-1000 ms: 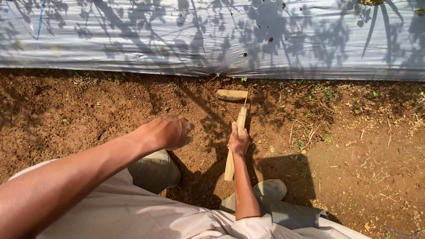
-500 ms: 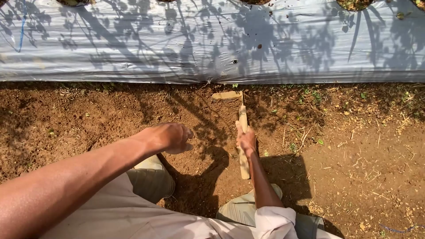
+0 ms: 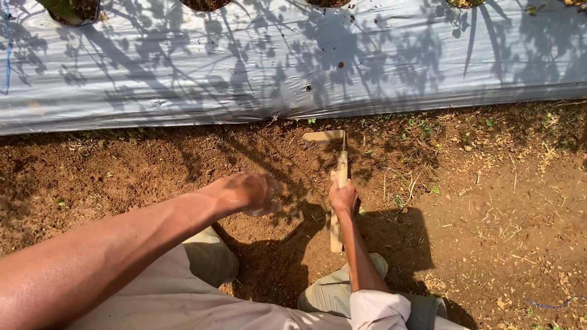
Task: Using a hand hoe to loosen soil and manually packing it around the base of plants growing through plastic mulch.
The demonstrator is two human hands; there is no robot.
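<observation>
My right hand (image 3: 343,197) grips the wooden handle of a small hand hoe (image 3: 338,183). Its flat blade (image 3: 324,135) rests in the brown soil just below the edge of the silver plastic mulch sheet (image 3: 244,73). My left hand (image 3: 252,192) hovers over the soil to the left of the hoe, fingers curled loosely, holding nothing that I can see. My knees in light trousers (image 3: 208,263) are at the bottom of the view.
Loose brown soil (image 3: 122,177) runs along the sheet. Small green weeds (image 3: 422,128) grow near the sheet's edge at the right. Planting holes (image 3: 73,9) with plants line the sheet's top. Dry straw bits lie at right.
My right hand has stayed on the hoe handle as the view shifted down slightly. My left hand has stayed over the soil beside it.
</observation>
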